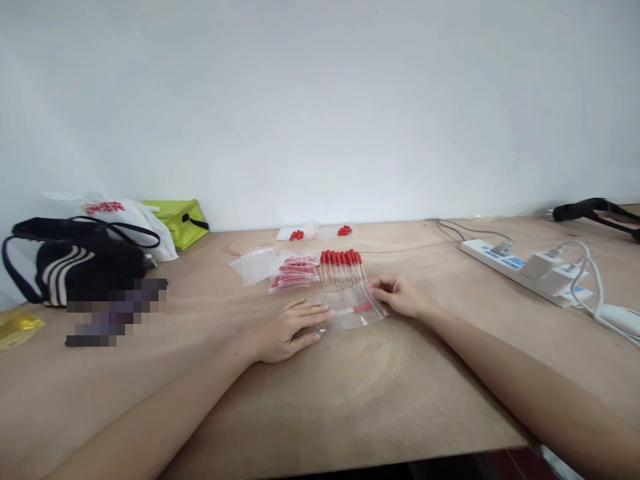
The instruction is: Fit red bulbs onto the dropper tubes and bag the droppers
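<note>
A clear zip bag (353, 317) lies flat on the table in front of me. Inside it is a clear-stemmed dropper with a red bulb (363, 307). My left hand (293, 330) rests flat on the bag's left end, fingers stretched out. At the opposite end, my right hand (395, 295) pinches the bag's zip edge between thumb and fingers. Just behind the bag, several red-bulbed droppers (341, 259) lie side by side in a row. Left of them is a pile of filled zip bags (295, 272), beside flat clear bags (256, 264).
Two bags with small red pieces (297, 235) lie near the wall. A white power strip (510, 267) with plugged-in adapters and cables is on the right. On the left are a black bag (90, 263), a white plastic bag (135, 220) and a lime-green bag (180, 220).
</note>
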